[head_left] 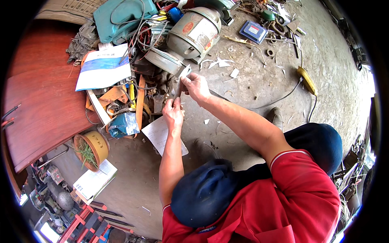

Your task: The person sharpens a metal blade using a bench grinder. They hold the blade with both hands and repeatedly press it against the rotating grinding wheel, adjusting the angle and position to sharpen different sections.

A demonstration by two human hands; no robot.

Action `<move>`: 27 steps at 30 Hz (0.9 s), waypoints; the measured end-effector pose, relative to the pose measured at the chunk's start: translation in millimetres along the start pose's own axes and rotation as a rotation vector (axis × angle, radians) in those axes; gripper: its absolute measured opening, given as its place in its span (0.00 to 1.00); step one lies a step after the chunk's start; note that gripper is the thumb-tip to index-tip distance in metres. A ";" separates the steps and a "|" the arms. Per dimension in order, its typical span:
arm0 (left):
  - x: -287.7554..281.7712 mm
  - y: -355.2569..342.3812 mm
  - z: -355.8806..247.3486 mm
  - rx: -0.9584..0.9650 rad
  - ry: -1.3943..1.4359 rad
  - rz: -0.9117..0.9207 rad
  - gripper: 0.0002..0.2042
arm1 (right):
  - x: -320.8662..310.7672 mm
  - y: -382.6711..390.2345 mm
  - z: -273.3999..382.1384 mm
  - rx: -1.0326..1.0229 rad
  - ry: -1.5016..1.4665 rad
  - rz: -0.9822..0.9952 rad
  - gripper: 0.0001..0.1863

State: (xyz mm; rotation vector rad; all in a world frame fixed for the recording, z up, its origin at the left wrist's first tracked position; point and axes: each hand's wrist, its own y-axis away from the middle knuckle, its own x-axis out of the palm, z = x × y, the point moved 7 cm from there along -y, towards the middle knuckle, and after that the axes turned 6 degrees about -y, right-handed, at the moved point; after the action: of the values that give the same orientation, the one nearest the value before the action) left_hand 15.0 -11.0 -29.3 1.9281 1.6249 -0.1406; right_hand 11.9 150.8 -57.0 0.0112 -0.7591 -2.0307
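A narrow grey flat bar [177, 90], metal by its look, is held between both my hands. Its lower end sits in the pinched fingers of my left hand [173, 114]. My right hand [196, 87] grips it higher up, near its bright upper end. That end is at the wheel side of a bench grinder [164, 60], whose grey motor housing [193, 34] lies on the floor just beyond. Whether the bar touches the wheel I cannot tell, as my fingers and the guard cover that spot.
Left of my hands is a pile of cables, tools and an orange frame [140, 99], topped by a blue-and-white booklet [103, 68]. A reddish wooden table [44, 109] and a potted plant [91, 150] stand farther left. A cable with a yellow switch box [307, 81] crosses the floor at right.
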 end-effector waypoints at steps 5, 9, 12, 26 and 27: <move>2.1 0.0 -6.5 0.001 -0.010 0.013 0.17 | -3.5 -1.6 1.8 -0.004 0.001 -0.023 0.15; 2.9 -2.6 -4.8 -0.003 -0.014 0.018 0.17 | -3.1 -3.3 1.6 0.011 -0.011 -0.014 0.14; 3.8 -5.6 0.1 -0.018 -0.008 0.021 0.17 | -3.0 -3.6 2.7 0.016 -0.032 -0.013 0.14; 1.5 -16.6 -27.4 -0.002 -0.151 0.030 0.16 | -10.7 -14.2 1.5 0.054 -0.068 -0.028 0.12; 0.5 -18.4 -30.3 0.012 -0.164 0.022 0.16 | -10.2 -14.3 2.4 0.058 -0.079 -0.032 0.12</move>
State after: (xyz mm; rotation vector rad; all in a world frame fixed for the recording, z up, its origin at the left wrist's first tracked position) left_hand -10.7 6.0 -11.9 1.8900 1.4978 -0.2931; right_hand 5.8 165.3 -65.3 -0.0238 -0.8725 -2.0491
